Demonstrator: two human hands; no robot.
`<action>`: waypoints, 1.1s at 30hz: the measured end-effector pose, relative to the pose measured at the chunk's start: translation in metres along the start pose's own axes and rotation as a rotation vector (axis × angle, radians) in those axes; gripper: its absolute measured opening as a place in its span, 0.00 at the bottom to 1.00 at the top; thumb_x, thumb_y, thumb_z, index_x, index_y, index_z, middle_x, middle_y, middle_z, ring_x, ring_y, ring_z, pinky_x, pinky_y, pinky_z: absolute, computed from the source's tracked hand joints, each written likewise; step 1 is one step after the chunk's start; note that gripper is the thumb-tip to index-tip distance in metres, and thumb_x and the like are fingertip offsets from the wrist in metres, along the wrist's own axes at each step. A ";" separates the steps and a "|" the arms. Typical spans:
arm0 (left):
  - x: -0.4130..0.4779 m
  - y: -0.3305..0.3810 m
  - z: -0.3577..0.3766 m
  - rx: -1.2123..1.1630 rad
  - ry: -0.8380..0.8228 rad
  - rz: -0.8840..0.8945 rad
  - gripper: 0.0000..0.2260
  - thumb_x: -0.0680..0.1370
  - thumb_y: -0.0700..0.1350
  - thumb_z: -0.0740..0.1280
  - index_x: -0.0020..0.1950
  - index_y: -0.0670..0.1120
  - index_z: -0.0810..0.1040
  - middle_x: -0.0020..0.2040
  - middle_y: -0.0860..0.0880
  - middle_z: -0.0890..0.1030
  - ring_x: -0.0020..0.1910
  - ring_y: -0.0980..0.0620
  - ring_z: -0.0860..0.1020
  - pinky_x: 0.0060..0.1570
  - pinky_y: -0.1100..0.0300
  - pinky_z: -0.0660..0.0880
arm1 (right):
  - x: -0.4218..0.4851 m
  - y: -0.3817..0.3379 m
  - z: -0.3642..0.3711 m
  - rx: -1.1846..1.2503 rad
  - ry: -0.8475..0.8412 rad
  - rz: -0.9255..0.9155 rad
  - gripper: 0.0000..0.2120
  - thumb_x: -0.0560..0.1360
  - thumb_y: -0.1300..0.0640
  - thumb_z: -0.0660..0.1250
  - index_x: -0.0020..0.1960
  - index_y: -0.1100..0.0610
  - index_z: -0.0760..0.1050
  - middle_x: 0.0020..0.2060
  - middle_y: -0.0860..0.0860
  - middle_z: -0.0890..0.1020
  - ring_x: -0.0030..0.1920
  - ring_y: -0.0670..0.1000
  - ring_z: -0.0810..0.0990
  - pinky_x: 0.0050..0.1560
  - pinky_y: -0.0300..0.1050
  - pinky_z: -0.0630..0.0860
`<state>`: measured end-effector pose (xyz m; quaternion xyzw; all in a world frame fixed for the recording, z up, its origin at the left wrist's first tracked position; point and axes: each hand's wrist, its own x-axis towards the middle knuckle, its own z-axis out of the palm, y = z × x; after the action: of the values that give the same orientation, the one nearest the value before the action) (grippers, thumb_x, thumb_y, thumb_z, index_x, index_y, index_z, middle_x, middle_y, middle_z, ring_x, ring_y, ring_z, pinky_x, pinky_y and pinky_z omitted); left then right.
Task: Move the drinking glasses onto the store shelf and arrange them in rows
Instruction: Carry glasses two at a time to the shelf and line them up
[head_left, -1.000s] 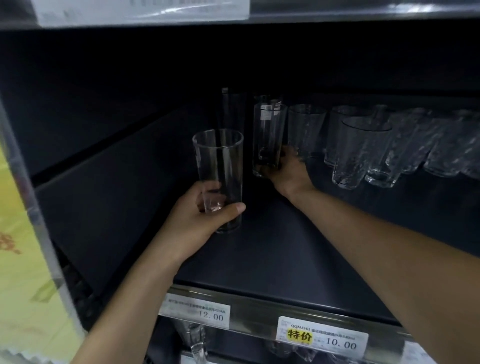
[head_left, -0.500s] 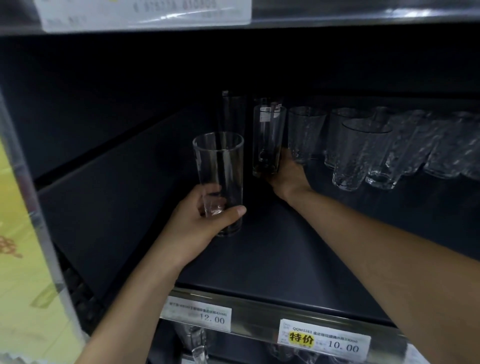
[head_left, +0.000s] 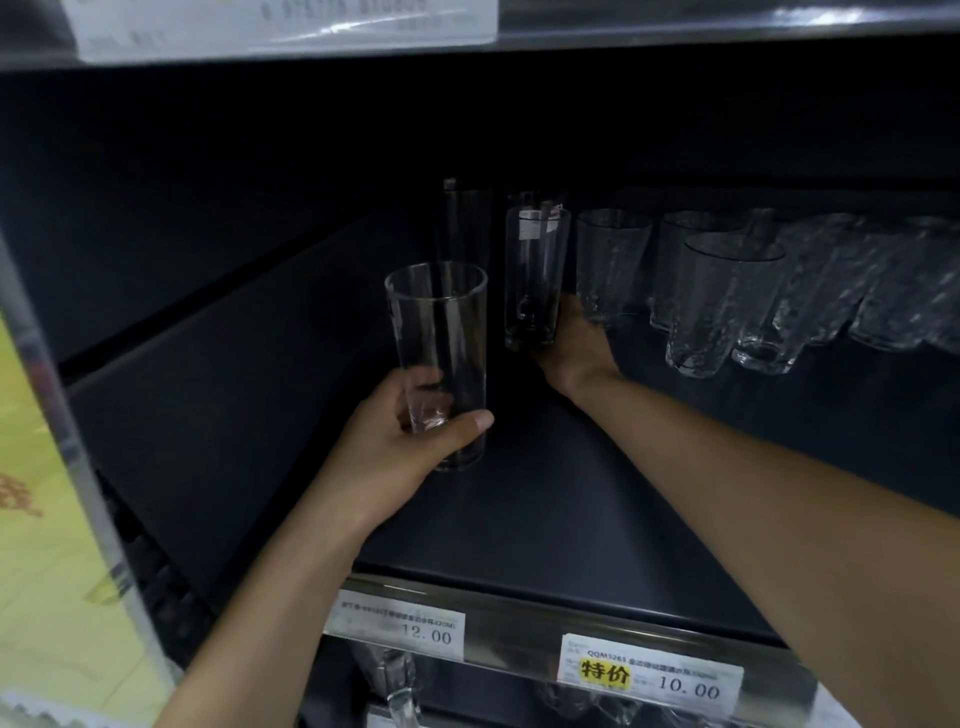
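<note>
My left hand (head_left: 400, 441) grips the lower part of a tall clear straight glass (head_left: 439, 332), upright over the dark shelf (head_left: 545, 519). Deeper in, my right hand (head_left: 576, 343) holds the base of a second tall glass (head_left: 535, 270) with a white label near its rim, standing on the shelf. Another tall glass (head_left: 465, 218) stands at the back left of it, and one more is partly hidden behind the labelled glass. To the right stand rows of textured tumblers (head_left: 722, 296).
The shelf above (head_left: 675, 26) hangs low overhead with a price label. Price tags reading 12.00 (head_left: 400, 631) and 10.00 (head_left: 649, 675) sit on the shelf's front rail. More glassware shows on the shelf below. A yellow panel (head_left: 47, 519) borders the left side.
My right hand has pushed the labelled glass slightly deeper toward the back. My left hand and its glass have barely moved.
</note>
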<state>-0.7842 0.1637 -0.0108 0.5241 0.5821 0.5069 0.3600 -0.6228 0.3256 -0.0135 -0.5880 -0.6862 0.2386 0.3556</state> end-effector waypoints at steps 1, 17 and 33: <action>0.000 0.000 0.000 0.003 0.003 0.001 0.33 0.59 0.57 0.75 0.64 0.54 0.74 0.56 0.54 0.82 0.52 0.63 0.81 0.49 0.70 0.74 | 0.000 0.000 0.000 -0.004 0.002 0.000 0.33 0.74 0.50 0.73 0.73 0.55 0.61 0.66 0.56 0.76 0.65 0.56 0.75 0.65 0.46 0.72; 0.016 0.010 0.034 0.200 -0.157 0.001 0.26 0.70 0.46 0.78 0.65 0.47 0.72 0.60 0.51 0.78 0.54 0.60 0.77 0.48 0.72 0.72 | -0.067 0.027 -0.051 -0.307 -0.204 -0.188 0.23 0.79 0.50 0.64 0.72 0.54 0.68 0.66 0.54 0.76 0.67 0.54 0.73 0.64 0.44 0.71; 0.059 0.011 0.081 0.294 0.020 0.109 0.27 0.73 0.53 0.75 0.67 0.46 0.72 0.54 0.52 0.77 0.50 0.55 0.76 0.41 0.68 0.70 | -0.110 0.062 -0.102 -0.598 -0.214 -0.154 0.29 0.78 0.35 0.52 0.76 0.43 0.61 0.77 0.46 0.61 0.77 0.50 0.58 0.74 0.51 0.57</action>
<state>-0.7158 0.2375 -0.0119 0.5969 0.6243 0.4400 0.2457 -0.4990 0.2211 -0.0181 -0.5843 -0.8019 0.0592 0.1098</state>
